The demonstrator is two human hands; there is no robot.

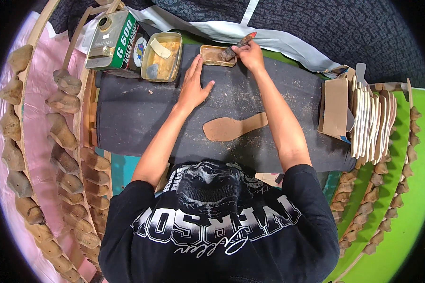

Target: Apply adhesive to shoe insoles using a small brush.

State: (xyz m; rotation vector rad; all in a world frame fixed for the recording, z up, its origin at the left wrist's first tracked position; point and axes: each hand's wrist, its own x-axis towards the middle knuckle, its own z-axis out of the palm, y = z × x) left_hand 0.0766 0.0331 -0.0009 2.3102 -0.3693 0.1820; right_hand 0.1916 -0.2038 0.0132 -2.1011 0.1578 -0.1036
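My right hand (251, 55) grips a glue brush (243, 41) with a dark, crusted handle and a red tip. Its lower end dips into a small rectangular tray (211, 53) holding a brownish layer, at the far side of the table. Beside the tray's left end lies my left hand (194, 87), empty, its fingers stretched and thumb apart; the fingertips reach the tray's edge. A tan sole-shaped piece (227, 129) rests flat on the dark cloth between my forearms, toe end left and heel end right.
Left of the tray stand an open tub (178, 56) with yellowish contents and a metal can (108, 47). At the right edge, a cardboard box (334, 106) holds a stack of pale soles (370, 122). Racks of wooden shoe lasts (63, 134) flank both sides. Crumbs dot the table cloth (146, 122).
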